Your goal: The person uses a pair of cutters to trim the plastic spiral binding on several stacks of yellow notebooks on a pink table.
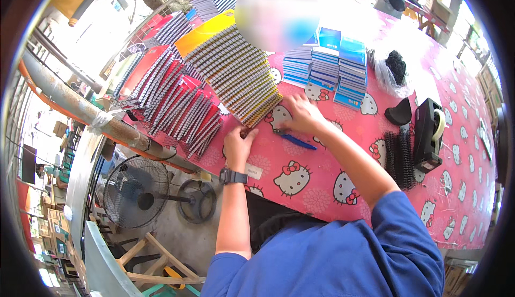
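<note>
A fanned stack of yellow-covered spiral notebooks (236,66) slants toward me across the table. At its nearest corner is my left hand (240,145), its thumb and fingers closed on the end of the front spiral notebook; the fingertips are partly hidden. My right hand (304,115) lies beside the stack's right corner, palm down with its fingers apart, holding nothing that I can see. Just under it, a blue-handled hand tool (296,141), apparently pliers, rests on the table. Its head end is hard to make out.
Red spiral notebooks (174,101) lean in rows at the left. Blue booklets (351,71) are piled beyond my right hand. A tape dispenser (427,136) and black spiral coils (399,160) sit right, below a plastic bag (394,71). A fan (137,192) stands off the table's left edge.
</note>
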A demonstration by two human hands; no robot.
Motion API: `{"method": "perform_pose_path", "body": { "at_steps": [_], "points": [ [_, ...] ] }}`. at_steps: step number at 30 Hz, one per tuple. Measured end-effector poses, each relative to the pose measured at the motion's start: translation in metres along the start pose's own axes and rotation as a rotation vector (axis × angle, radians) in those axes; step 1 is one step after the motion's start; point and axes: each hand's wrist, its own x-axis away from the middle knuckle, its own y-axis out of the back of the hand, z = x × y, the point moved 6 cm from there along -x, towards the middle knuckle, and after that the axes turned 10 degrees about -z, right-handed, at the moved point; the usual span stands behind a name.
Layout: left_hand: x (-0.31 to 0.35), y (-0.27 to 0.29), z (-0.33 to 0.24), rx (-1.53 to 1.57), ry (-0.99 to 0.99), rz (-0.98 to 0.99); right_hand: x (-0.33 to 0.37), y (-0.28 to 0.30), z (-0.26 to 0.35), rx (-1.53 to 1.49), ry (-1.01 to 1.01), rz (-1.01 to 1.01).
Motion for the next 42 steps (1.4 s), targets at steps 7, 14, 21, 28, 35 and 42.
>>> {"method": "perform_pose_path", "body": {
  "at_steps": [7, 14, 21, 28, 35, 42],
  "points": [
    [0.007, 0.001, -0.004, -0.012, 0.064, -0.026, 0.045, 0.015, 0.021, 0.097, 0.141, 0.085],
    [0.007, 0.002, 0.000, -0.004, 0.082, -0.064, 0.028, -0.007, 0.051, 0.071, 0.133, 0.022],
    [0.007, 0.007, -0.003, -0.007, 0.077, -0.088, 0.025, -0.018, 0.063, 0.149, 0.196, 0.047],
    [0.007, 0.006, -0.008, 0.018, 0.029, -0.087, 0.021, -0.028, 0.057, 0.095, 0.303, -0.054],
    [0.028, 0.014, -0.033, -0.005, -0.060, 0.060, 0.058, 0.029, 0.032, -0.117, 0.075, -0.078],
    [-0.036, -0.040, -0.260, 0.473, -0.452, 0.200, 0.158, 0.102, -0.026, -0.757, -0.361, 0.060]
  ]
}}
